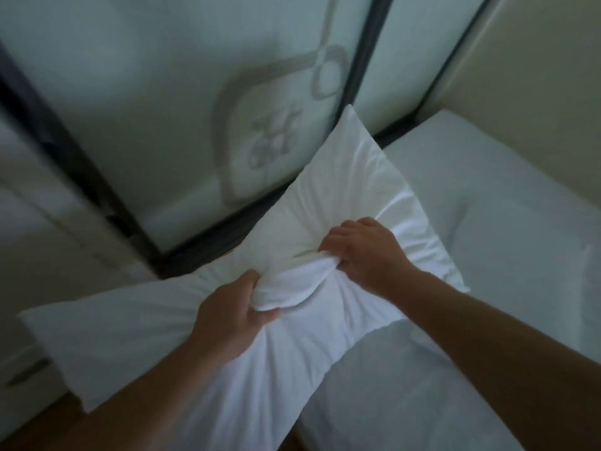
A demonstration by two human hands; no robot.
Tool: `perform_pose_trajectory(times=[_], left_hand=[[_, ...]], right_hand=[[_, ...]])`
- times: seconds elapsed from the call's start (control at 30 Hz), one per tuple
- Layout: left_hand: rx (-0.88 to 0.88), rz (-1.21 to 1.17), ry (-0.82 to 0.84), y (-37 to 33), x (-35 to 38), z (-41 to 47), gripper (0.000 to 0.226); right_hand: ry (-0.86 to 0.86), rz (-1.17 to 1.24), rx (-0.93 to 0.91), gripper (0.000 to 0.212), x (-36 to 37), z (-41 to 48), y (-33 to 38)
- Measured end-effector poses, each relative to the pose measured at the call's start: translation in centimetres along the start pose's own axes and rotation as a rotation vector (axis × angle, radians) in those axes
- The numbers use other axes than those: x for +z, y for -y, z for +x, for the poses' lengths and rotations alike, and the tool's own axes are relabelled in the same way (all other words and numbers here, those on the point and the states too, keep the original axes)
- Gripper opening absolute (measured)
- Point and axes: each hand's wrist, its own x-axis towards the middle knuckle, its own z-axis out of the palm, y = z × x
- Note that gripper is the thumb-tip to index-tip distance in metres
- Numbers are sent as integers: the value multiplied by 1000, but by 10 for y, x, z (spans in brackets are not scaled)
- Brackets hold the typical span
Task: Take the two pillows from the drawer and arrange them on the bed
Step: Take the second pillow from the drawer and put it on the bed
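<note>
Two white pillows are held up in front of me, bunched together where my hands grip them. The near pillow (136, 346) spreads to the lower left, and my left hand (232, 315) is clenched on its gathered cloth. The far pillow (338, 190) points up toward the headboard, with my right hand (364, 252) clenched on its lower edge. Both hang partly over the white bed (507, 203), which fills the right side. The frame is motion-blurred.
A pale padded headboard (182, 102) with a grey embroidered pattern and dark frame bars stands behind the pillows. A cream wall (536, 76) borders the bed at the right. White furniture with a handle (26, 372) stands at the left, above brown floor.
</note>
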Motion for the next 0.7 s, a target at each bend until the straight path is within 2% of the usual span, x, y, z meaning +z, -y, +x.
perform_pose_trajectory(times=[0.1,0.17,0.27,0.33,0.43,0.7], left_hand=[[17,6,-24,-72,32,76,42],[15,79,16,-102,58,116,43],[-67,291,228,-115,105,144,78],[-94,390,356,-109,133,145,94],[-125,431,447,-92,158,143,98],[-178,498,471,-63,181,184,105]], right_hand=[[-36,9,74,37,-26,5,-99],[24,-22,120,52,-25,3,-152],[233,-84,202,75,3,-16,-204],[338,-47,252,80,33,-34,-221],[462,-7,267,82,73,-55,-232],[467,-30,289,80,99,-35,-260]])
